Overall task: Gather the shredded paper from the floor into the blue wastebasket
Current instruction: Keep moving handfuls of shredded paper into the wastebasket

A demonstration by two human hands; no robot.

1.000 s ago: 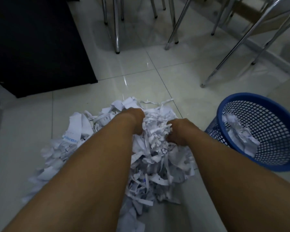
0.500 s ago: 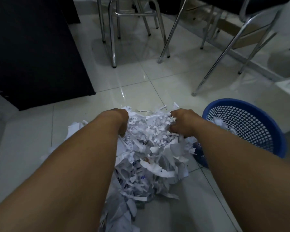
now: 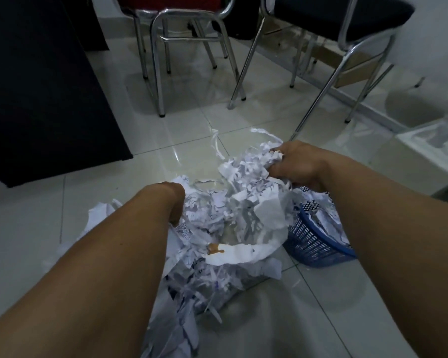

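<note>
White tile floor (image 3: 109, 241). Paper (image 3: 243, 202) heaped left of the blue basket (image 3: 311, 244), some inside. Right hand (image 3: 299, 164) over basket rim, fingers curled round a paper bunch. Left hand (image 3: 175, 200) left of basket, fingers buried in paper, grip unclear.

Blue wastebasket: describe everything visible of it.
The blue wastebasket looks like plastic, its wall an open lattice under a solid rim band. It sits on the tiled floor just right of the paper pile. Only its near-left side shows; the right forearm crosses over the rest. Shredded paper already lies inside, and the clump gripped by the right hand hangs over its rim. Whether it is upright or tilted cannot be told.
</note>
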